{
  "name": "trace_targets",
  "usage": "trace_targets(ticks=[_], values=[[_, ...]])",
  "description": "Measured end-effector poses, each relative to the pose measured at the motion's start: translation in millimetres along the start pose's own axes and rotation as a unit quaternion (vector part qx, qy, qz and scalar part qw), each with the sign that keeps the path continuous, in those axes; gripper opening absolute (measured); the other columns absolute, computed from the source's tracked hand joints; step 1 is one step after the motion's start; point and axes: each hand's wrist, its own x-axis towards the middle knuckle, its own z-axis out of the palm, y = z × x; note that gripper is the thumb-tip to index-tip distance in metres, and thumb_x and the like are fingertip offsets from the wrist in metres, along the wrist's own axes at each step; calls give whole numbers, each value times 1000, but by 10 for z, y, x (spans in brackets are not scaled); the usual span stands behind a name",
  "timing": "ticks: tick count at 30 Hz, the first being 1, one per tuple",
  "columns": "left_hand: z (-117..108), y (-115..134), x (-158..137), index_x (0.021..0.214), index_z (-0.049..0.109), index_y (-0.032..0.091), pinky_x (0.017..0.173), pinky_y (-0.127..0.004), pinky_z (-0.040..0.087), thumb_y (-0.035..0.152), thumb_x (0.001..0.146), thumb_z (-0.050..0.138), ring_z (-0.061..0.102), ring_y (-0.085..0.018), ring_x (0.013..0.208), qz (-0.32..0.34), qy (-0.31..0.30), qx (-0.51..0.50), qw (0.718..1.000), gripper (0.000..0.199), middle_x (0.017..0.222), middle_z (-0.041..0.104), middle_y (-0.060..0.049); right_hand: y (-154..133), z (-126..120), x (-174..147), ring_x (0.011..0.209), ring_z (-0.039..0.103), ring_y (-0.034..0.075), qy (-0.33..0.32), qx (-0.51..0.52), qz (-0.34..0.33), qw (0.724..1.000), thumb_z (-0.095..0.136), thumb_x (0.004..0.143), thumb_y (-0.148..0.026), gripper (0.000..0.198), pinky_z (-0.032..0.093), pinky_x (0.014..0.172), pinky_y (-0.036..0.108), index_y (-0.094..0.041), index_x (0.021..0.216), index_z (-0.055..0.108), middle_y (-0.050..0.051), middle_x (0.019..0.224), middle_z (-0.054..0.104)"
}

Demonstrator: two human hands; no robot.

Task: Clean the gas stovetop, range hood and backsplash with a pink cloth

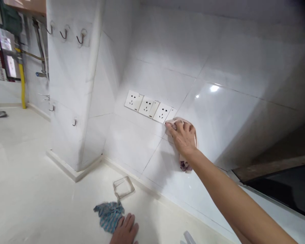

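Note:
My right hand (184, 137) presses a bunched, pale pinkish cloth (194, 130) against the white tiled wall, its fingers closed over it. The cloth meets the lower right end of a row of white wall sockets (148, 107); a dark purplish part hangs below my wrist. My left hand (125, 230) lies flat on the cream countertop with its fingers stretched out. Beside those fingers is a crumpled blue-and-grey patterned cloth (109, 215); I cannot tell whether they touch it. A thin squarish frame (124, 187) lies just behind that cloth.
A white tiled pillar (68, 84) with several hooks stands at left. Beyond it are a yellow hose (22, 84) and pipes. A dark glossy panel (287, 189) is at right. A pale translucent object (189, 237) shows at the bottom edge.

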Motion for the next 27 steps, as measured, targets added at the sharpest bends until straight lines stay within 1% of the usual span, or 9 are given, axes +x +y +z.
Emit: trace_targets(ticks=[3, 7, 9, 13, 15, 17, 22, 24, 27], values=[[-18, 9, 9, 142, 44, 28, 117, -60, 26, 18, 72, 62, 31, -36, 146, -2, -11, -5, 1000, 73, 159, 37, -10, 25, -14, -23, 103, 37, 29, 1, -5, -24, 1000, 44, 91, -12, 57, 32, 85, 47, -38, 142, 45, 13, 125, 47], [-22, 6, 7, 142, 45, 29, 117, -59, 25, 20, 73, 63, 29, -35, 147, -9, -14, -3, 1000, 72, 159, 35, -10, 113, -97, 162, 102, 38, 30, 20, -5, 52, 998, 46, 88, -10, 60, 32, 82, 46, -37, 142, 44, 13, 124, 46], [-16, 0, 4, 141, 46, 29, 117, -59, 26, 21, 74, 63, 31, -35, 146, -8, -13, 1, 1000, 70, 159, 36, -9, 81, -92, 189, 102, 37, 30, 19, -4, 67, 998, 47, 88, -12, 59, 31, 81, 46, -35, 141, 44, 14, 122, 46], [9, -12, 5, 143, 44, 30, 117, -58, 27, 22, 74, 63, 32, -35, 146, -1, -4, 3, 1000, 72, 159, 36, -8, -66, 2, 31, 101, 37, 30, -6, -3, 24, 1000, 46, 89, -13, 57, 31, 81, 46, -34, 141, 45, 15, 124, 46], [27, -17, 7, 144, 43, 30, 117, -58, 27, 21, 74, 63, 31, -35, 146, -1, -4, 3, 1000, 73, 160, 35, -8, -80, 26, -30, 101, 37, 30, -13, 1, 9, 1000, 45, 89, -12, 57, 31, 81, 46, -36, 141, 45, 14, 126, 45], [45, -22, 10, 144, 42, 30, 117, -59, 26, 21, 74, 63, 31, -35, 146, -2, -5, 2, 1000, 74, 160, 34, -9, -27, 7, -7, 101, 37, 29, -11, 11, 15, 1000, 46, 88, -13, 58, 30, 82, 46, -38, 141, 44, 13, 125, 44], [78, -42, 18, 144, 43, 31, 116, -60, 27, 25, 76, 65, 30, -36, 146, 1, -11, 2, 1000, 71, 160, 35, -10, 113, -94, 205, 100, 36, 29, 22, 21, 80, 996, 51, 84, -14, 65, 29, 82, 45, -37, 144, 38, 14, 121, 44], [82, -53, 23, 144, 43, 30, 116, -60, 27, 27, 78, 65, 31, -37, 146, 1, -9, 4, 1000, 70, 159, 35, -10, 67, -88, 193, 101, 36, 29, 17, 22, 75, 997, 50, 85, -15, 62, 29, 82, 46, -35, 143, 40, 14, 122, 43], [76, -65, 35, 144, 43, 30, 115, -60, 29, 32, 83, 64, 33, -37, 145, 10, -8, 1, 1000, 65, 158, 37, -11, -36, -52, 82, 101, 37, 29, -17, 43, 38, 998, 48, 87, -15, 59, 29, 83, 45, -35, 142, 42, 14, 123, 43]])
